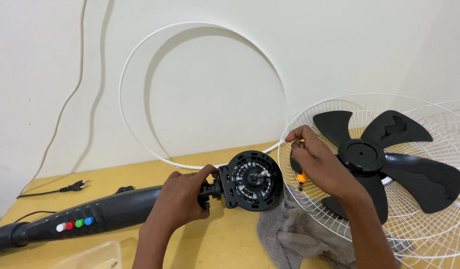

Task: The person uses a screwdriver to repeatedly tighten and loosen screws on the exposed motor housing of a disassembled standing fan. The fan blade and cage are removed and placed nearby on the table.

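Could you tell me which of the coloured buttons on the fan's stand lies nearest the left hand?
The blue button, last in the row, lies nearest the left hand.

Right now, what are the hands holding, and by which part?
The left hand grips the fan motor unit at its neck joint. The right hand holds an orange-handled screwdriver by its handle.

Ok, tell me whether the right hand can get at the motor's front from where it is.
Probably yes. The right hand, holding an orange screwdriver, sits just beside the black motor housing with nothing between them. The left hand grips the neck behind the motor, leaving its front face and shaft uncovered.
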